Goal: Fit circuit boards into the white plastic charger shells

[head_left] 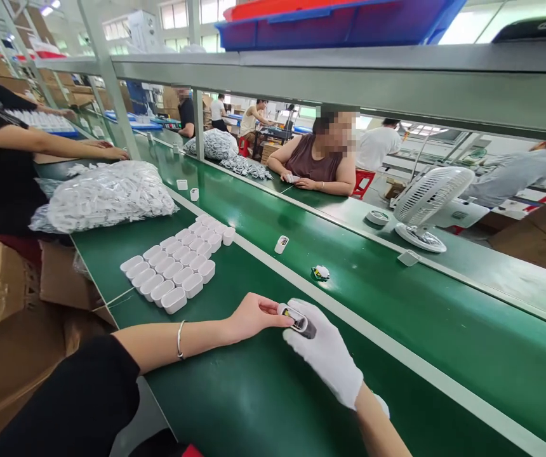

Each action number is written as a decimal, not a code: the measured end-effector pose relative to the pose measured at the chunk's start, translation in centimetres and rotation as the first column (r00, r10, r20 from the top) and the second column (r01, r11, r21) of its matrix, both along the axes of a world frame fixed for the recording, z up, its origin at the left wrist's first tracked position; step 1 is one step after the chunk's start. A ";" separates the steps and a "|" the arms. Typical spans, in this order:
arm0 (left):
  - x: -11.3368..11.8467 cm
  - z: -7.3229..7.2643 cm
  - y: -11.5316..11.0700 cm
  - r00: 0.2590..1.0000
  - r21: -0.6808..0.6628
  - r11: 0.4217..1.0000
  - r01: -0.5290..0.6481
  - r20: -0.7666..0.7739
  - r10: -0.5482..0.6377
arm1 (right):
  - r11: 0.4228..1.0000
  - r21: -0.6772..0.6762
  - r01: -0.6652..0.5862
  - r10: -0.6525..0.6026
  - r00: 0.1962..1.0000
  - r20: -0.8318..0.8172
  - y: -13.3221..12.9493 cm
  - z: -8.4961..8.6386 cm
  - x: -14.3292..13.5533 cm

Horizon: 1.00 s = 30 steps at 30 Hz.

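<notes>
My bare left hand (254,317) pinches the near rim of a small white oval plastic housing (300,315), thumb on top. My right hand (323,349), in a white glove, wraps round the housing's other side. Inside its open top I see dark and yellow-green parts, too small to name. To the left, several white oval cups (174,298) stand in close rows on the green bench (225,400). Farther out, a similar housing with parts inside (281,244) and a loose green circuit board with a white piece (320,273) lie on the green belt (363,292).
A clear bag of white parts (106,197) lies at the left, near a co-worker's arms (63,143). Across the belt sit another co-worker (318,155) and a white fan (428,203). A metal shelf (301,73) with a blue tray (339,28) runs overhead.
</notes>
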State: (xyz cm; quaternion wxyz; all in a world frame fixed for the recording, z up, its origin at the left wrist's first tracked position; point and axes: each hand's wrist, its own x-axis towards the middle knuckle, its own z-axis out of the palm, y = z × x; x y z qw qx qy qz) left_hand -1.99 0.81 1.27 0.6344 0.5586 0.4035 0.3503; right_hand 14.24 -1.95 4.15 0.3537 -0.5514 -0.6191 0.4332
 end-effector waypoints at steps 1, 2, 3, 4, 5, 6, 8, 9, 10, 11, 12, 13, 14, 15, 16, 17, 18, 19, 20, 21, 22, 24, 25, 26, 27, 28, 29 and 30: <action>-0.1 0.3 0.0 1.000 0.021 1.000 0.006 -0.030 -0.005 | 0.995 0.096 -0.005 -0.006 0.994 0.109 -0.1 0.1 -0.2; -0.4 0.7 0.0 0.998 0.039 0.999 0.009 -0.057 -0.007 | 0.985 0.174 -0.018 -0.018 0.979 0.202 0.0 0.1 -0.3; -0.6 1.2 0.0 0.994 0.075 0.997 0.005 -0.106 0.003 | 0.974 0.222 -0.037 -0.026 0.961 0.275 0.3 0.2 -0.2; -1.0 1.8 0.1 0.980 0.140 0.990 -0.011 -0.196 0.038 | 0.971 0.231 -0.052 -0.031 0.940 0.340 0.7 0.3 0.1; -1.4 2.4 0.2 0.940 0.233 0.972 -0.035 -0.323 0.111 | 0.977 0.208 -0.047 -0.045 0.909 0.415 1.5 0.5 0.8; -1.9 3.0 0.4 0.856 0.344 0.937 -0.056 -0.466 0.222 | 0.985 0.170 -0.013 -0.075 0.864 0.498 2.4 0.7 1.7; -2.8 3.9 0.9 0.548 0.552 0.833 -0.042 -0.684 0.481 | 0.984 0.101 0.145 -0.176 0.724 0.667 4.7 1.1 4.4; -3.3 4.2 1.2 0.376 0.611 0.792 -0.015 -0.730 0.571 | 0.969 0.101 0.226 -0.230 0.669 0.707 5.8 1.2 5.9; -3.7 4.3 1.5 0.235 0.627 0.779 0.004 -0.757 0.609 | 0.950 0.110 0.292 -0.276 0.624 0.731 6.9 1.3 7.4; -4.0 4.3 1.8 0.131 0.618 0.786 0.021 -0.781 0.611 | 0.930 0.117 0.349 -0.314 0.583 0.749 7.7 1.3 8.8; -4.3 4.1 2.2 0.061 0.594 0.804 0.036 -0.804 0.591 | 0.912 0.133 0.387 -0.344 0.551 0.760 8.4 1.2 9.9; -4.6 3.8 2.5 0.023 0.563 0.826 0.045 -0.827 0.562 | 0.898 0.147 0.414 -0.367 0.522 0.770 8.9 1.0 10.7; -4.7 3.4 2.9 0.010 0.532 0.845 0.049 -0.847 0.532 | 0.886 0.168 0.431 -0.388 0.493 0.779 9.3 0.8 11.1; -4.8 3.0 3.2 0.014 0.508 0.860 0.050 -0.862 0.507 | 0.878 0.197 0.437 -0.409 0.468 0.783 9.6 0.5 11.0; -4.8 2.7 3.5 0.029 0.491 0.869 0.052 -0.871 0.491 | 0.875 0.228 0.428 -0.425 0.451 0.785 9.9 0.1 10.5; -4.7 2.4 3.7 0.049 0.481 0.875 0.056 -0.876 0.479 | 0.878 0.257 0.404 -0.434 0.443 0.784 10.3 -0.2 9.7; -4.7 2.2 3.9 0.071 0.471 0.880 0.066 -0.882 0.466 | 0.889 0.280 0.363 -0.430 0.450 0.783 10.8 -0.6 8.6; -4.6 2.1 4.0 0.099 0.461 0.884 0.081 -0.886 0.453 | 0.908 0.288 0.304 -0.406 0.473 0.782 11.4 -1.0 7.3; -4.6 2.2 4.0 0.134 0.454 0.885 0.102 -0.888 0.440 | 0.931 0.278 0.236 -0.362 0.507 0.782 12.1 -1.4 5.9; -4.6 2.2 3.9 0.173 0.450 0.884 0.128 -0.888 0.427 | 0.950 0.259 0.174 -0.312 0.541 0.781 12.9 -1.8 4.5; -4.6 2.4 3.7 0.216 0.447 0.880 0.159 -0.886 0.411 | 0.963 0.238 0.124 -0.266 0.570 0.778 13.6 -2.2 3.2; -4.6 2.7 3.2 0.327 0.446 0.853 0.271 -0.876 0.354 | 0.975 0.213 0.068 -0.210 0.609 0.765 15.1 -3.0 1.0; -4.6 2.7 3.0 0.377 0.455 0.823 0.340 -0.867 0.324 | 0.977 0.207 0.058 -0.197 0.622 0.758 15.8 -3.3 0.2; -4.5 2.7 2.8 0.416 0.474 0.784 0.402 -0.857 0.305 | 0.977 0.204 0.056 -0.192 0.633 0.750 16.4 -3.5 -0.4; -4.5 2.6 2.6 0.439 0.498 0.746 0.442 -0.845 0.305 | 0.978 0.201 0.059 -0.191 0.644 0.741 16.8 -3.7 -0.8; -4.4 2.4 2.6 0.443 0.522 0.728 0.445 -0.834 0.328 | 0.978 0.198 0.065 -0.192 0.654 0.731 17.2 -3.8 -1.0; -4.2 2.1 2.7 0.427 0.540 0.736 0.409 -0.826 0.368 | 0.978 0.197 0.073 -0.195 0.666 0.720 17.5 -3.8 -1.1; -4.1 1.8 2.8 0.395 0.547 0.762 0.346 -0.822 0.411 | 0.977 0.198 0.083 -0.201 0.677 0.708 17.6 -3.6 -1.0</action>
